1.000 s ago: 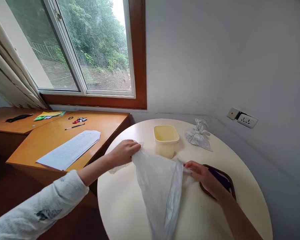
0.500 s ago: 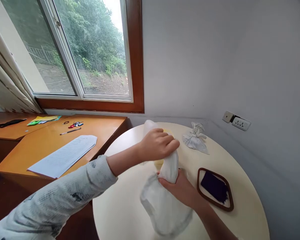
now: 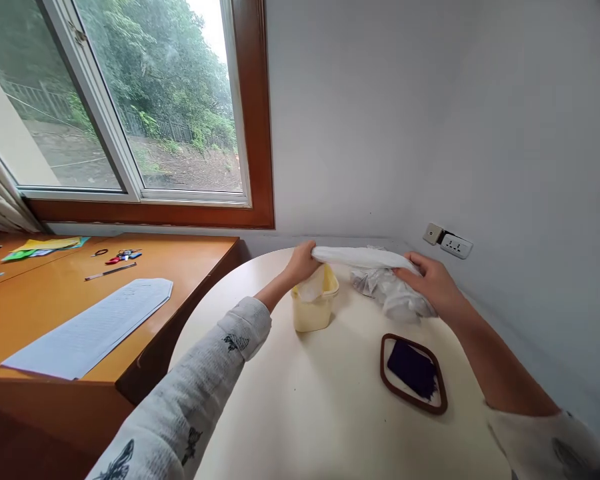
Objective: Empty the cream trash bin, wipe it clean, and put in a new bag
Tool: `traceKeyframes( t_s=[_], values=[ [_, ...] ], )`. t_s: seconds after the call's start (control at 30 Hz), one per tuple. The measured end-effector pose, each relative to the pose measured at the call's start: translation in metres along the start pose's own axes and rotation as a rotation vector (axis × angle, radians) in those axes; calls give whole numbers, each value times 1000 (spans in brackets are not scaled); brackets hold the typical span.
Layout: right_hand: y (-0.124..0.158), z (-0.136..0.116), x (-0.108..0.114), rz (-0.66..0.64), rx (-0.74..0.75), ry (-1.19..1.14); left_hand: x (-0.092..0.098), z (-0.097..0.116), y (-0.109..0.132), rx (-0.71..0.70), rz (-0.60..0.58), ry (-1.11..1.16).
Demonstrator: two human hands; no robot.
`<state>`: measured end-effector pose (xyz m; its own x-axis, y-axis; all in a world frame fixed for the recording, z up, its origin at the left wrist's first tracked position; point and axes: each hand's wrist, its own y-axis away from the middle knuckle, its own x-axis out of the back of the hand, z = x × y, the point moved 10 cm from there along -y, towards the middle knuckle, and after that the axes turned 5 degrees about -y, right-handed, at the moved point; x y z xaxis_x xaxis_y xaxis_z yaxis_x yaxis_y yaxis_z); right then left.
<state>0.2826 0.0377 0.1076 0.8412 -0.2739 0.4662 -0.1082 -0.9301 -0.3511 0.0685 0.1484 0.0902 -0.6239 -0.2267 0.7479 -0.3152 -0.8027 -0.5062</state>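
Note:
A white plastic bag [image 3: 360, 255], drawn out into a long bunched strip, stretches level between my two hands above the far half of the round table. At its left end my left hand [image 3: 303, 263] is closed on it, just over a small pale yellow bin [image 3: 313, 315]. Some thin white plastic hangs by the bin's opening below that hand. My right hand [image 3: 430, 280] grips the other end between thumb and fingers. Loose crumpled plastic droops beneath the strip, partly covering a knotted white bag [image 3: 364, 281] on the table behind it.
On the round cream table [image 3: 260, 413] lies a brown-rimmed tray [image 3: 443, 393] with a dark purple cloth [image 3: 413, 370]. To the left, an orange desk [image 3: 200, 257] bears paper sheets [image 3: 100, 327], a pen [image 3: 110, 271] and small keys [image 3: 125, 255]. Wall sockets [image 3: 457, 245] are at right.
My hands have moved apart, left hand leftward and right hand up and rightward, pulling the bag from a near-upright twist into a level strip. The yellow bin is now uncovered.

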Motion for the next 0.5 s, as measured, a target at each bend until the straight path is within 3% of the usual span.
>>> traceKeyframes(
  t_s=[0.1,0.17,0.33,0.5],
  values=[
    [-24,-10,-10,-99,46,176,-27,-11,6,-30,-247,10],
    [-36,-21,-22,-189,87,324,-29,-15,10,-41,-335,7],
    [-60,-49,-57,-306,164,674,-10,-18,10,-21,-370,-4],
    [-71,-41,-122,-517,123,712,-3,-1,21,-21,-395,60]
  ],
)
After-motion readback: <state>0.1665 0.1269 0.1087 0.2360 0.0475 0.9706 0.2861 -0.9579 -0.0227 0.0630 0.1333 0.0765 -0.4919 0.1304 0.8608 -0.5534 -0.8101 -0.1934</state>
